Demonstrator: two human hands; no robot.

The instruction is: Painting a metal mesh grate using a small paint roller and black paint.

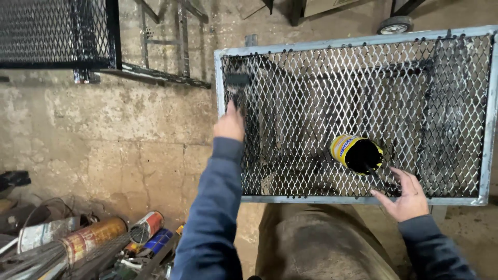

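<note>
Two hands are at work over a metal mesh panel (358, 44), a grey-framed rectangle of diamond-pattern expanded metal lying flat above the concrete floor (119, 135). Much of the mesh is already black and wet-looking, while the frame's rim is bare grey.

At the panel's far left corner, the left hand (230, 124) is closed around the handle of a paintbrush (237, 83), fingers wrapped shut on it, and the dark bristles press on the mesh just inside the frame. A blue sleeve runs back from that hand toward the viewer.

Near the front edge of the panel, the right hand (404, 194) lies spread and loose, fingers stretched apart and holding nothing, its fingertips on the mesh just beside a paint can (357, 153). That can rests tipped on the mesh, its open mouth black inside and turned toward the hand; its wrapper is yellow with a blue and orange band around the side.

Down in the lower left corner of the floor, well apart from the panel, several used cans (93, 236) lie on their sides in a heap: one long with a rusty orange and cream label, one short with a red and white label, one blue, and one pale grey. A bundle of thin metal rods (36, 262) lies against them.

Beyond, at the upper left, another mesh frame (52, 31), painted black all over, stands on the floor. A small grey wheel (395, 24) shows at the top edge.
</note>
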